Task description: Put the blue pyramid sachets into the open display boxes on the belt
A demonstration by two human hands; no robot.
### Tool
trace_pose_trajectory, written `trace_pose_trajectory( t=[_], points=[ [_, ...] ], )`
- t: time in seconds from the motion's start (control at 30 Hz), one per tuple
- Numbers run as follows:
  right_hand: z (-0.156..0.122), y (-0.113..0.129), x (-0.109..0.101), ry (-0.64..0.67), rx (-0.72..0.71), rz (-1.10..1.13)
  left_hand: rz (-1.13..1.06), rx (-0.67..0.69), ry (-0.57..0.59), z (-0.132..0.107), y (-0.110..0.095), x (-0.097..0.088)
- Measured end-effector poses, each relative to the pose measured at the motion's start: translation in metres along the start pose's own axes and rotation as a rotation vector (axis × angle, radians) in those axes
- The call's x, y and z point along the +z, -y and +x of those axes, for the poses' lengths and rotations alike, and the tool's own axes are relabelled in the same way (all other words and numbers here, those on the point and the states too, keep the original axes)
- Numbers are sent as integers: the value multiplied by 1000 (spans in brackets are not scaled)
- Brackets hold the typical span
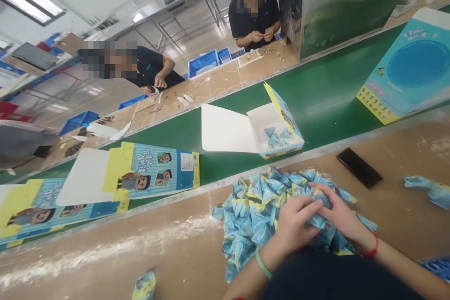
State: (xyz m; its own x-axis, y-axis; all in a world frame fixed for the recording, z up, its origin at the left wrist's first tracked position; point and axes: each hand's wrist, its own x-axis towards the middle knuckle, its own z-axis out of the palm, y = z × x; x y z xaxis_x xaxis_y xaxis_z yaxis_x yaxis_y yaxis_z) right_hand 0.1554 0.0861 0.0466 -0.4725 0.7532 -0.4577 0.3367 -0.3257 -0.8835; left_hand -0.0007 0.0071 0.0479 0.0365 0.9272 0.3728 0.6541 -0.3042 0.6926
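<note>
A heap of small blue and yellow pyramid-shaped packets (pixel 251 211) lies on the brown worktop close to my body. Over its right part, my left hand (pixel 297 222) curls its fingers around packets, with a green band on the wrist. My right hand (pixel 337 213), wearing a red band, meets it from the other side with fingers bent over a packet (pixel 320 197). The two hands touch at the fingertips, and my palms are hidden. Beyond the heap, an open carton (pixel 232 129) on the green conveyor belt holds several of the same packets.
Printed cartons (pixel 158 173) lie on the belt at left, and a tall blue carton (pixel 411 70) stands at right. A black phone (pixel 359 167) and loose packets (pixel 439 193) are on the worktop. Across the belt, two people work beside a metal housing (pixel 337 9).
</note>
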Motion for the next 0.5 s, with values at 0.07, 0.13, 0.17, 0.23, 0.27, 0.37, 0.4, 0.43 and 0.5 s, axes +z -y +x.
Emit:
trace_pose_trajectory(
  t=[0.07,0.13,0.17,0.23,0.27,0.37,0.4,0.43,0.5],
  points=[
    [3,-3,8,23,71,85,-46,-2,-56,-2,5,2],
    [8,-9,11,34,135,216,-118,-26,-121,-1,11,4],
    [10,-12,12,29,175,284,-161,-52,-151,-1,14,2],
    [14,-15,10,-3,265,380,-222,-141,-228,-2,20,-9],
    [15,-15,8,-30,301,398,-214,-215,-311,-4,24,-18],
    [19,-8,-5,-120,307,360,-28,-494,-742,-16,38,-52],
    [21,-5,-11,-151,281,334,19,-521,-804,-21,42,-62],
    [23,-1,-16,-176,260,314,32,-505,-793,-27,46,-71],
    [27,6,-24,-218,242,300,11,-422,-683,-36,51,-83]
  ],
)
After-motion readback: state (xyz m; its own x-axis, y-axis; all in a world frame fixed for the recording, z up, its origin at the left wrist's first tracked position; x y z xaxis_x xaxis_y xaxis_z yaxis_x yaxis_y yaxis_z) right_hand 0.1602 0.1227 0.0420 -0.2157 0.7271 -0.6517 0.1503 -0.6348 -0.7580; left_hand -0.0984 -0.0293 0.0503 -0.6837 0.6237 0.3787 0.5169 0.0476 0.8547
